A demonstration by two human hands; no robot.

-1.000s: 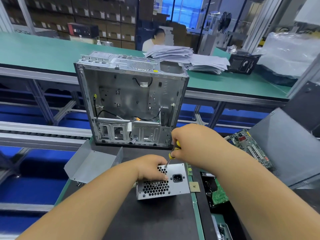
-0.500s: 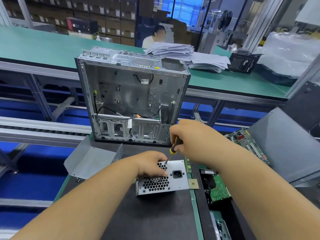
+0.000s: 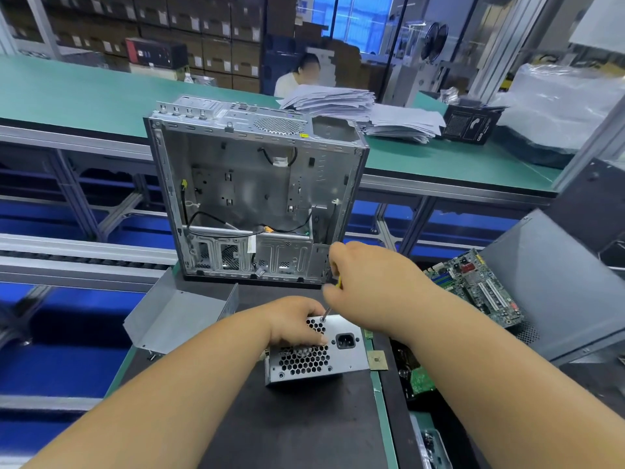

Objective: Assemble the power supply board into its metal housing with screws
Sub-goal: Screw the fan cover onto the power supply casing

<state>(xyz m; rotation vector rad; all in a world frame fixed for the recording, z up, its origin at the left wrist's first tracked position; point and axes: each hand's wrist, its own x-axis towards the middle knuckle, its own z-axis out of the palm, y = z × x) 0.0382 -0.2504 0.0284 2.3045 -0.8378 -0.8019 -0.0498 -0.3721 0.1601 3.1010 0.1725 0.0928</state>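
We find the housing (image 3: 314,353) on the black mat (image 3: 287,428), closed up. Left hand (image 3: 294,321) grips its top; right hand (image 3: 363,282) grasps the screwdriver (image 3: 327,313), tip at an upper screw. Late stage, we judge; remaining screws unclear.

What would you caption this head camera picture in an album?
Left hand steadies the power supply while the right hand drives a screwdriver into its top.
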